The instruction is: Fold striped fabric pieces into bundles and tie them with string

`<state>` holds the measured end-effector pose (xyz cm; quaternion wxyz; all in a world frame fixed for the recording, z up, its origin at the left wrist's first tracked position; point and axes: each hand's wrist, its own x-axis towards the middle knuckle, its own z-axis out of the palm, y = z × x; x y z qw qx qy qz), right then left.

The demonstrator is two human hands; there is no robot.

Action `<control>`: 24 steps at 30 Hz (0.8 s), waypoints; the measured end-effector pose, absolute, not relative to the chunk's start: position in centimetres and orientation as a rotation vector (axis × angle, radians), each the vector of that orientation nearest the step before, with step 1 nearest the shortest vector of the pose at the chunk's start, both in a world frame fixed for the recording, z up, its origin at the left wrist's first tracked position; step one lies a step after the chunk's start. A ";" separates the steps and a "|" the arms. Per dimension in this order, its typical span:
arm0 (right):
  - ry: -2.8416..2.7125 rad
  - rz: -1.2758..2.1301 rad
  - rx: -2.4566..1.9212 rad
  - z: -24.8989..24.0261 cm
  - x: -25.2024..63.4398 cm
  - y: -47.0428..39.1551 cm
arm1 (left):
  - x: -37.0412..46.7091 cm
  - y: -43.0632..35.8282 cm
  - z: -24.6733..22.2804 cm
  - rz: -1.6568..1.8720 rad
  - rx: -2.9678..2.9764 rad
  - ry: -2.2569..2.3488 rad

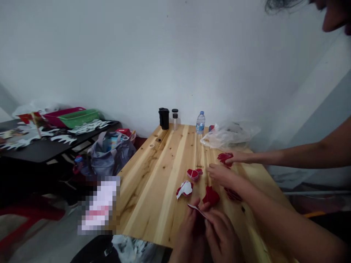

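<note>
At the table's near edge, my left hand (188, 228) and my right hand (221, 230) pinch a thin dark red cut-out (199, 227) with a pale upper edge between them. Its material cannot be made out. Just beyond my fingers lies a red cut-out stack (210, 196). To its left is a red piece with a white piece (185, 189) on top. Farther back sits a red bundle (193, 174) with a white band across it. Another red stack (232, 194) is partly hidden under a co-worker's forearm.
A co-worker's hands (223, 174) reach in from the right, one at a fanned red stack (225, 158). A black tumbler (164, 118), a small jar (175, 122), a water bottle (200, 122) and a plastic bag (229, 134) stand at the back. A bag (111, 153) is left of the wooden table (156, 190).
</note>
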<state>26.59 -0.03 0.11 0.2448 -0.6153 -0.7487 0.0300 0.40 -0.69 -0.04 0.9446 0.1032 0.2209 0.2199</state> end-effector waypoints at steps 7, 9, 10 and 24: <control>-1.623 0.175 -1.598 -0.5 26.2 -0.7 | 0.6 -0.9 -2.2 0.433 0.299 0.494; -1.476 0.161 -1.590 -0.7 26.2 -0.8 | 0.4 -0.8 -2.7 0.427 0.330 0.537; -1.405 0.152 -1.584 -0.7 26.3 -0.8 | 0.4 -0.7 -2.8 0.423 0.337 0.554; -1.046 0.330 -1.504 -2.1 26.3 1.0 | -0.2 0.0 -0.7 0.444 0.393 0.601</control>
